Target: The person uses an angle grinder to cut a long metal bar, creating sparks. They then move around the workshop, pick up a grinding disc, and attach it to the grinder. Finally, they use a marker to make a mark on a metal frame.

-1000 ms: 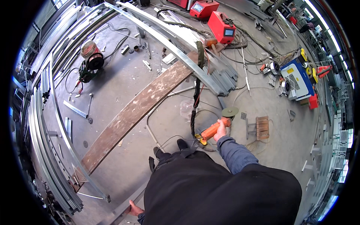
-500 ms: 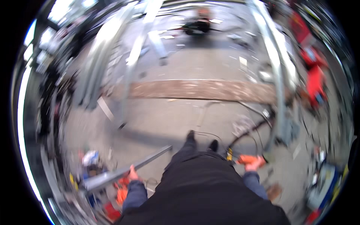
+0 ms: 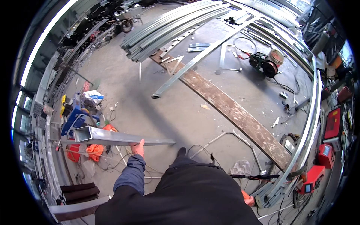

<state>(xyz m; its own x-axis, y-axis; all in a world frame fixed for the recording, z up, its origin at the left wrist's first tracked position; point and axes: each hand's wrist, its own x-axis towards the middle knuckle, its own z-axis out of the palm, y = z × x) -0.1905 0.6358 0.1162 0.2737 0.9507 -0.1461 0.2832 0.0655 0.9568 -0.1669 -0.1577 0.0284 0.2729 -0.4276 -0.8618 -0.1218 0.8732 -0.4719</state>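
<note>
A long square metal tube (image 3: 112, 138) slants across in front of my left side, its hollow end toward the left. My left hand (image 3: 138, 147) is wrapped round it, with the thumb on top. Low beside my right hip, my right hand (image 3: 249, 200) is partly hidden by my dark jacket. It is closed on an orange object (image 3: 245, 195) of which only a little shows, too little to name its kind. A black hose (image 3: 255, 177) runs close above that hand.
A brown plank (image 3: 228, 105) crosses the floor. Galvanised profiles (image 3: 165, 32) lie stacked at the far left, and a long beam (image 3: 202, 56) juts over the plank. A wire reel machine (image 3: 268, 63) stands beyond. Red machines (image 3: 314, 178) line the right; cables trail near my feet.
The view has swung to the left, so the plank now runs diagonally. The tube in my left hand lies more level across the picture. My right hand is closer to my hip and more hidden.
</note>
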